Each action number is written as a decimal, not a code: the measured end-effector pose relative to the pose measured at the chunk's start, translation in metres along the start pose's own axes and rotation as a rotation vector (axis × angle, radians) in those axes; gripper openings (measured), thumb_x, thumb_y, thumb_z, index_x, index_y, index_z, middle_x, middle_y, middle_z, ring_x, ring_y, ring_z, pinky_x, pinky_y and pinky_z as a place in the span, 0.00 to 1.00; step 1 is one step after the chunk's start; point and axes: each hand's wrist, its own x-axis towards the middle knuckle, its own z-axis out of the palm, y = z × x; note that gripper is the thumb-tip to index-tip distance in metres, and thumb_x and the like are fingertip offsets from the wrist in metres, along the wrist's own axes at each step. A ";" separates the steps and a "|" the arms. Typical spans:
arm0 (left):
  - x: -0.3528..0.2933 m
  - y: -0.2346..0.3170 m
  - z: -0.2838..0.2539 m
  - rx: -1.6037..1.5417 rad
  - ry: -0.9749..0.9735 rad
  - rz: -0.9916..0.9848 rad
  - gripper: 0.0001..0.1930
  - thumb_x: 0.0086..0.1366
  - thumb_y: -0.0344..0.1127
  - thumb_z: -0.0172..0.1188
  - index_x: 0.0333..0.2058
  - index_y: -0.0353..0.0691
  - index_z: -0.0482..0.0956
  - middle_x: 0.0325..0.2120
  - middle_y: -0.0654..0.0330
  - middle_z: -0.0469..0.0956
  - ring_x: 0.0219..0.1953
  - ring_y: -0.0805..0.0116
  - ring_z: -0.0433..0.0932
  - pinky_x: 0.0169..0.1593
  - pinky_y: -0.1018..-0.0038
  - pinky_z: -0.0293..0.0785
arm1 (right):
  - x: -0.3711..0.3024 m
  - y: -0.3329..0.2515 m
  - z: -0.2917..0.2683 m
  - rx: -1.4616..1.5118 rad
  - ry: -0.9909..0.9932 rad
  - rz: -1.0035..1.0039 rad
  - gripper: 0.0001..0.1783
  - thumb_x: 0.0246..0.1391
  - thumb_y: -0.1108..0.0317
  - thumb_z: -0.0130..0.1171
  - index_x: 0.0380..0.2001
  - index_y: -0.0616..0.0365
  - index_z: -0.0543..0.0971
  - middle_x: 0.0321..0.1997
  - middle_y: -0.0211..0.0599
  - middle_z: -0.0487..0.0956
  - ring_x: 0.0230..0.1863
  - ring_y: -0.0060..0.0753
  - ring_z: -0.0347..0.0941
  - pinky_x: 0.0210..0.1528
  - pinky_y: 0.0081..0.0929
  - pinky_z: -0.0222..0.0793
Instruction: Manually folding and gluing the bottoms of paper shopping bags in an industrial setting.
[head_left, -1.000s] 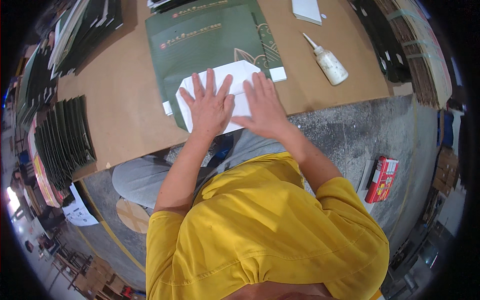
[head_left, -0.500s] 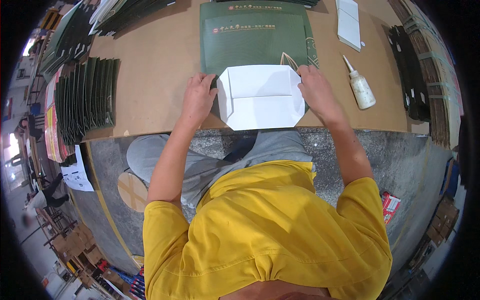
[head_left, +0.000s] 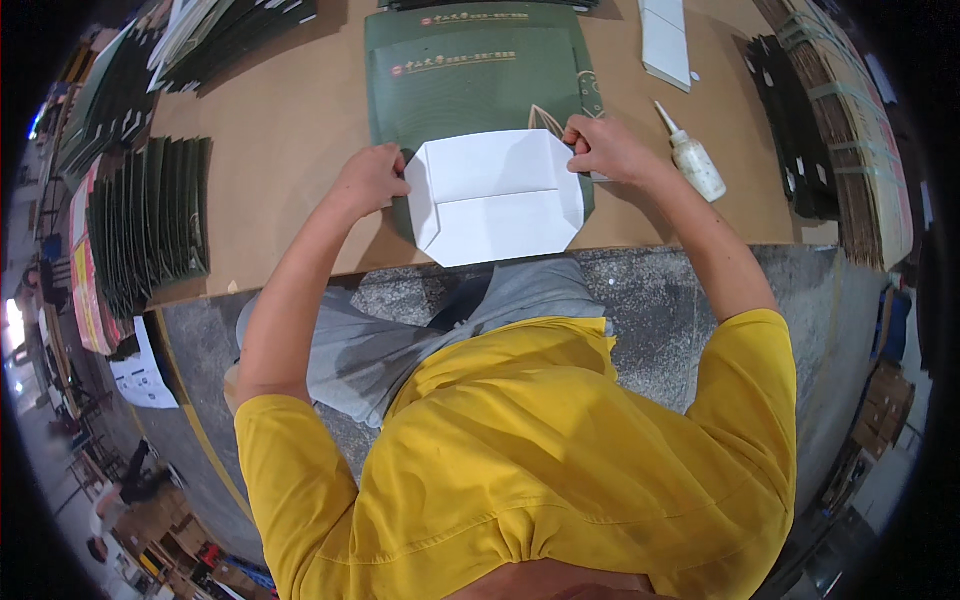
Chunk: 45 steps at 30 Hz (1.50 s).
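Observation:
A green paper bag (head_left: 475,85) with gold printing lies flat on the table, its white folded bottom (head_left: 495,170) spread out toward me. The white panel has angled corners and a crease across its middle. At its left edge, my left hand (head_left: 372,180) is closed, with thumb and fingers gripping the bag's side. My right hand (head_left: 608,150) pinches the upper right corner of the bag's bottom. Another green bag seems to lie beneath this one. To the right of my right hand lies a white squeeze bottle (head_left: 697,168) with a pointed nozzle.
Standing folded green bags (head_left: 150,225) line the table's left side, with more stacks (head_left: 240,40) behind. A white folded strip (head_left: 664,45) lies at the far right. Dark bags (head_left: 792,130) and a strapped bundle (head_left: 855,140) edge the right. The brown table (head_left: 280,170) ends near my lap.
My head view has shifted, so the table things sit further left in the picture. My right hand now pinches higher at the corner; both hands stay at the bag's sides.

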 end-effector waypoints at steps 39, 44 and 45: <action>-0.022 0.038 0.032 0.597 0.289 0.304 0.05 0.50 0.31 0.56 0.28 0.41 0.76 0.31 0.56 0.74 0.39 0.58 0.74 0.37 0.65 0.70 | -0.014 -0.029 0.038 -0.709 0.081 -0.416 0.07 0.39 0.70 0.56 0.26 0.57 0.76 0.30 0.38 0.74 0.37 0.40 0.72 0.33 0.35 0.68; -0.034 0.056 0.065 0.730 0.560 0.485 0.10 0.53 0.34 0.53 0.35 0.43 0.74 0.31 0.62 0.69 0.35 0.66 0.69 0.34 0.70 0.65 | -0.031 -0.059 0.062 -0.841 0.388 -0.513 0.14 0.43 0.69 0.53 0.36 0.55 0.73 0.31 0.31 0.69 0.33 0.30 0.66 0.31 0.26 0.59; -0.037 0.059 0.073 0.760 0.571 0.466 0.14 0.53 0.34 0.52 0.40 0.40 0.73 0.31 0.61 0.69 0.35 0.66 0.69 0.35 0.71 0.65 | -0.033 -0.057 0.068 -0.840 0.387 -0.516 0.14 0.43 0.69 0.53 0.36 0.55 0.73 0.31 0.31 0.69 0.33 0.30 0.66 0.31 0.26 0.59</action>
